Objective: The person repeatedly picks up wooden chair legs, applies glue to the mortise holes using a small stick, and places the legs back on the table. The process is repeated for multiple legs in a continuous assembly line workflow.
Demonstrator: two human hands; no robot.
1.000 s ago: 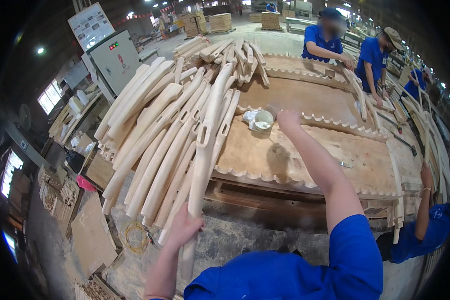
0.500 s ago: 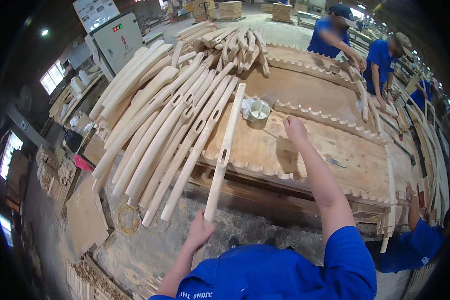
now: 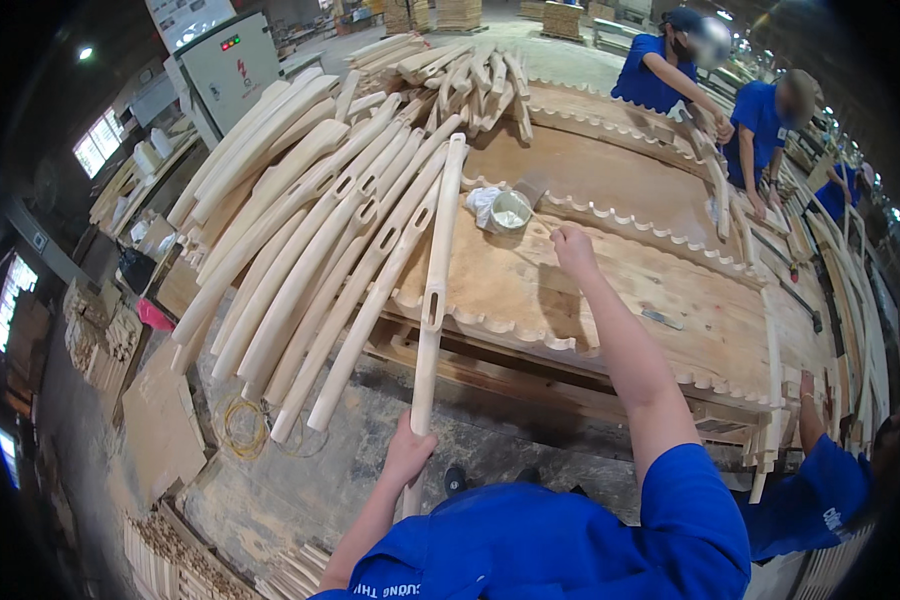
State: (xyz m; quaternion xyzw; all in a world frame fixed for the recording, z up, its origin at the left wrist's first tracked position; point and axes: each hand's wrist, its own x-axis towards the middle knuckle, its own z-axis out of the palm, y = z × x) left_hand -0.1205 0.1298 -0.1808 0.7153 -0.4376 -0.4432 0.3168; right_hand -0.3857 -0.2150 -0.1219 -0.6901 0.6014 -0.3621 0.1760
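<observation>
While the left hand is wrapped round a slotted wooden bar left of frame centre, the right hand, closed on a thin stick, seems to be dipping into the upper-centre pot, next needing a steady bar

It's a big woodworking shop around me: shaped wooden pieces heaped at ten o'clock, a control cabinet behind them, stacked boards at twelve, blue-shirted workers toward two, dusty floor at seven.
</observation>
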